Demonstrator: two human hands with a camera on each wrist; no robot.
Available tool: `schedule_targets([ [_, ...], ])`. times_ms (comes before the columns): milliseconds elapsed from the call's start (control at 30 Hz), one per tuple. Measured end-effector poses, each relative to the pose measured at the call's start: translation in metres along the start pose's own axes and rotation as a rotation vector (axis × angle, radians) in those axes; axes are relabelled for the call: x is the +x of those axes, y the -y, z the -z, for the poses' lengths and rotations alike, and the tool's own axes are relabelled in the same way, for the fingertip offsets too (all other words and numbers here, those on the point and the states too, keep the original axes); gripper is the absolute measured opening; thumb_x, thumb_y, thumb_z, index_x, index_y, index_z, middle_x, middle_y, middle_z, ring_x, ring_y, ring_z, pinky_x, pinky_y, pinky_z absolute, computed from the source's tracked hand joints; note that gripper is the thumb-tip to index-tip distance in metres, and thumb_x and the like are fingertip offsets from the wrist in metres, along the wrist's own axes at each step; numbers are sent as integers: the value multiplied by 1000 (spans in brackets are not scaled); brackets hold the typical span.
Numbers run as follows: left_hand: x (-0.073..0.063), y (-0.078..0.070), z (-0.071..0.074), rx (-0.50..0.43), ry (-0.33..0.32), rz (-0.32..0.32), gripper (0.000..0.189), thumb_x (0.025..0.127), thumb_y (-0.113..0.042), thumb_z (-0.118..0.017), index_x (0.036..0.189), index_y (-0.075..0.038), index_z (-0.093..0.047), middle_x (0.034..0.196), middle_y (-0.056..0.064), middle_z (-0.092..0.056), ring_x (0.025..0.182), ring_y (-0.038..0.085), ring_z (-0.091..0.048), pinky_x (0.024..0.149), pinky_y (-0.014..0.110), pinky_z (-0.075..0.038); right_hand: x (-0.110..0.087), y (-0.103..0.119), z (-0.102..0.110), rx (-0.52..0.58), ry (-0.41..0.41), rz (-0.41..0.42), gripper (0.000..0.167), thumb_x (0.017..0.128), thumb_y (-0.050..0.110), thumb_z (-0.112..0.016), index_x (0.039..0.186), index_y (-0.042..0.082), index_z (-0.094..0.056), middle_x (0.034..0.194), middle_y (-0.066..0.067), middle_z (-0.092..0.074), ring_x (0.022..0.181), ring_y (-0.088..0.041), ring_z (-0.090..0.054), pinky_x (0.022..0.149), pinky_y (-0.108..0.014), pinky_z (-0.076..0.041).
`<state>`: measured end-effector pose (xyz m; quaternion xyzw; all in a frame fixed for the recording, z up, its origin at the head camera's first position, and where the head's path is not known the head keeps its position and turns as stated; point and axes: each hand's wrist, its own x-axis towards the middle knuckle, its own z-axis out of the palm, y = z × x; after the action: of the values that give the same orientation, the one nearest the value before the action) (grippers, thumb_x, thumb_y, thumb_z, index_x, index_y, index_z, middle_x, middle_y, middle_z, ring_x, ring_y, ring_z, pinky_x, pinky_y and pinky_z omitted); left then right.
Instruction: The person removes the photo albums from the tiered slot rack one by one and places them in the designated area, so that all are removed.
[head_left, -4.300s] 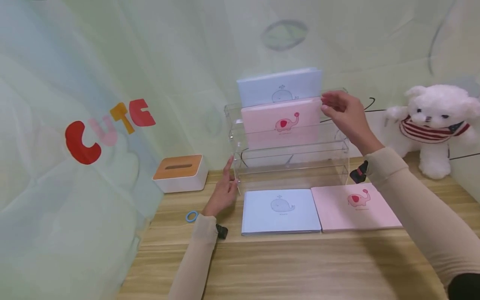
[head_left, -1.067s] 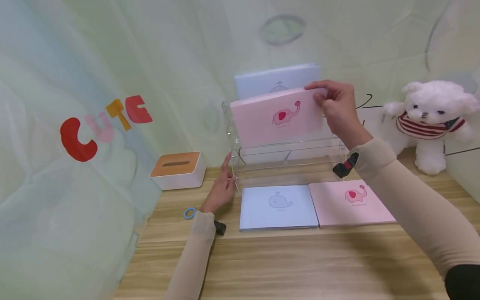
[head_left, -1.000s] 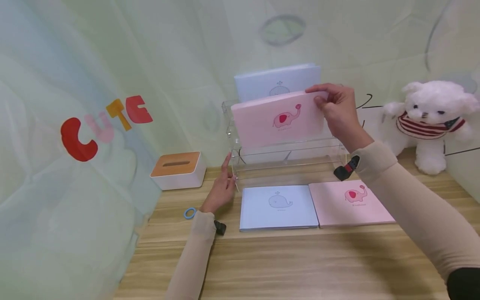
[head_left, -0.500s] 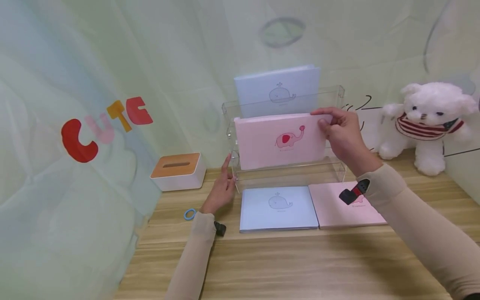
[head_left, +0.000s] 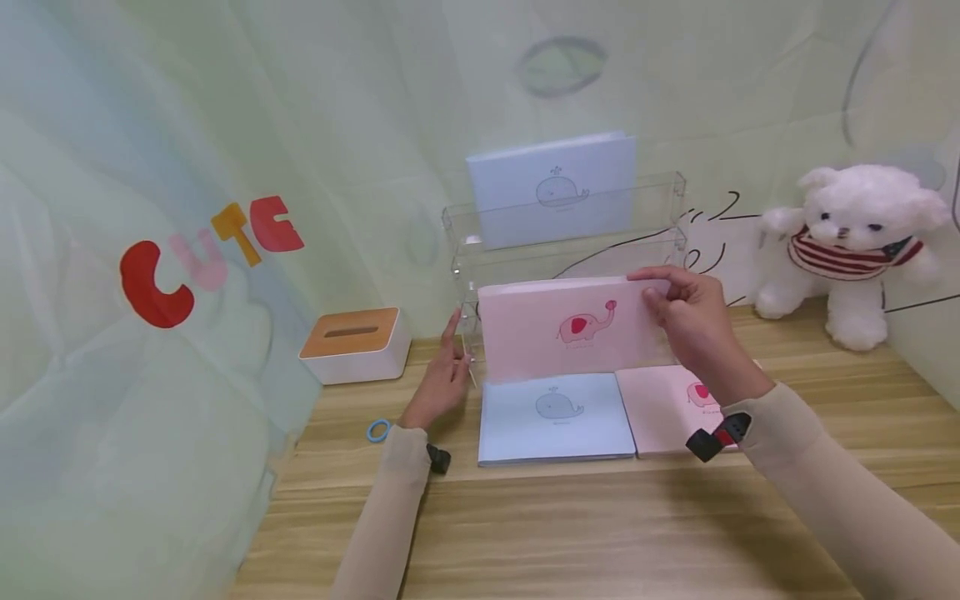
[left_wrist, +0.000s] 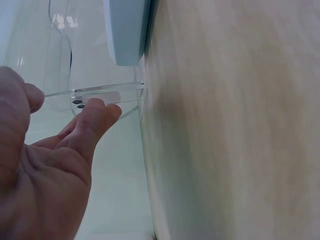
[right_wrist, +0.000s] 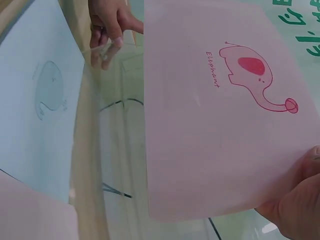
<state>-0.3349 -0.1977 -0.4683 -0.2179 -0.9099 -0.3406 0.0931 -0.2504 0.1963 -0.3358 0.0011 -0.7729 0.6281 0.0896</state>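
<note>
My right hand (head_left: 693, 321) pinches the upper right corner of a pink notebook (head_left: 532, 333) with a red elephant drawing. The notebook stands nearly upright and overlaps the lower front of a clear acrylic tiered rack (head_left: 570, 221). In the right wrist view, the pink cover (right_wrist: 215, 135) reads "Elephant". My left hand (head_left: 438, 383) touches the rack's left side panel, index finger pointing up along it; its fingers (left_wrist: 90, 120) lie at the panel's edge in the left wrist view. A blue whale notebook (head_left: 555, 187) stands in the rack's top tier.
A blue whale notebook (head_left: 557, 429) and a pink elephant notebook (head_left: 660, 417) lie side by side before the rack. Left are a tissue box (head_left: 352, 367) with a wooden lid and a blue ring (head_left: 378, 431). A white teddy bear (head_left: 855, 275) sits at the right.
From the rack's middle tier, the right hand took hold of the pink notebook, raised it forward, then brought it down in front of the lower tier. The left hand stays at the side panel.
</note>
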Motion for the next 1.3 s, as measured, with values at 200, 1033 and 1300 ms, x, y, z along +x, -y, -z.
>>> schedule_targets([
  [200,2,14,-3,-31,-35,-92,79,112,-19,-46,172,-40,2,94,16,-67,72,21,-56,71,42,-52,-13,-9,-3,1,15,7,32,110,12,-57,139,14,-71,126,2,-66,114,-23,-66,88,-25,-55],
  [1033,-2,-5,0,-17,14,46,78,114,-16,-44,171,-46,0,104,18,-71,77,22,-59,78,41,-54,-55,-39,-20,196,147,-106,39,106,-3,-56,119,21,-83,112,8,-64,106,-11,-63,86,-22,-53],
  [1300,-3,-6,1,-29,20,50,78,114,-17,-44,171,-47,-1,105,17,-70,77,20,-58,77,37,-53,-66,-49,-25,212,146,-131,39,104,-5,-58,112,22,-84,109,7,-62,102,-8,-64,83,-23,-54],
])
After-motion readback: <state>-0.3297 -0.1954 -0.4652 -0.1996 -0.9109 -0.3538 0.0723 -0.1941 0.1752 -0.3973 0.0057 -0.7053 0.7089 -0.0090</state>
